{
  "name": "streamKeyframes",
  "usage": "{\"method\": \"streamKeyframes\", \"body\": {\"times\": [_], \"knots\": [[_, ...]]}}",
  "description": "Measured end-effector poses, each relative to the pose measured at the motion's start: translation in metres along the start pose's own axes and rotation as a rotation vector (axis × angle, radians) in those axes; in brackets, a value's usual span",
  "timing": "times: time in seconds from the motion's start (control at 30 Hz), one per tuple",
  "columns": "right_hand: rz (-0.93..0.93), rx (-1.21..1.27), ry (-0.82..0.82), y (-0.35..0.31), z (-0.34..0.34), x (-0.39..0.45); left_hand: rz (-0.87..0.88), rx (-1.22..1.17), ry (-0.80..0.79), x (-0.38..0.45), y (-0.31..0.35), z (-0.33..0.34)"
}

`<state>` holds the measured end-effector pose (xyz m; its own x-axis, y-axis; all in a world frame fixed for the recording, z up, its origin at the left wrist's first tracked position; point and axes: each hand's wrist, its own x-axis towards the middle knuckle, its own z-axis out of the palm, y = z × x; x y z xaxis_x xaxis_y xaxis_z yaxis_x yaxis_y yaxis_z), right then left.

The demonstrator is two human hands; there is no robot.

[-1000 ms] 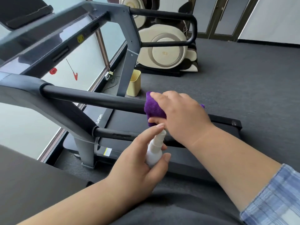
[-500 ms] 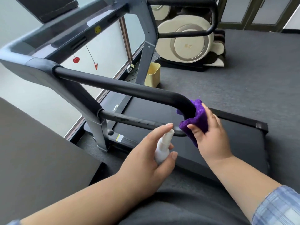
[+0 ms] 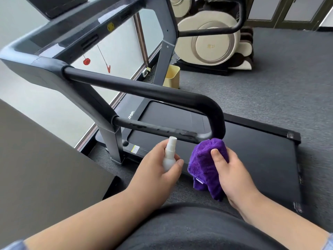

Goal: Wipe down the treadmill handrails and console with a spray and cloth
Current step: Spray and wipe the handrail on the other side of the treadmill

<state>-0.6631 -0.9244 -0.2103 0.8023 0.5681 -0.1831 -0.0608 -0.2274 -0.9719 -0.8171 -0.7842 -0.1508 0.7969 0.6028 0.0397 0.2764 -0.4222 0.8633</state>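
The near black handrail (image 3: 144, 91) of the treadmill runs from the console (image 3: 59, 8) at upper left and curves down into a thinner lower bar (image 3: 155, 129) with worn patches. My right hand (image 3: 234, 172) holds a bunched purple cloth (image 3: 203, 165) just under the rail's bend, its top close to the lower bar. Just left of it, my left hand (image 3: 158, 166) grips a small white spray bottle (image 3: 169, 156), nozzle up, in front of the lower bar. The far handrail (image 3: 212, 31) loops at the top right.
The black treadmill belt (image 3: 252, 156) lies below the rail on grey carpet (image 3: 279, 91). A dark table top (image 3: 36, 168) fills the lower left. A yellow bin (image 3: 172, 76) and a cream massage chair (image 3: 212, 42) stand beyond, beside frosted windows.
My right hand has slid the cloth along the upper rail, around the bend and down to its lower end. My left hand with the bottle has stayed near the lower bar.
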Motion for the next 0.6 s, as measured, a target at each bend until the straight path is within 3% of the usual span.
{"method": "streamKeyframes", "body": {"times": [0.17,0.3,0.43,0.6], "knots": [[-0.037,0.024,-0.133,-0.022,0.037,-0.001,-0.123,-0.026,-0.077,0.012,-0.020,-0.017],[0.023,0.288,-0.155,-0.038,0.081,0.004,-0.191,-0.043,-0.116,0.032,-0.037,-0.038],[0.117,0.497,-0.293,-0.045,0.119,0.006,-0.208,-0.100,-0.185,0.049,-0.052,-0.055],[0.032,0.365,-0.376,-0.050,0.140,0.012,-0.177,-0.111,-0.271,0.065,-0.073,-0.074]]}}
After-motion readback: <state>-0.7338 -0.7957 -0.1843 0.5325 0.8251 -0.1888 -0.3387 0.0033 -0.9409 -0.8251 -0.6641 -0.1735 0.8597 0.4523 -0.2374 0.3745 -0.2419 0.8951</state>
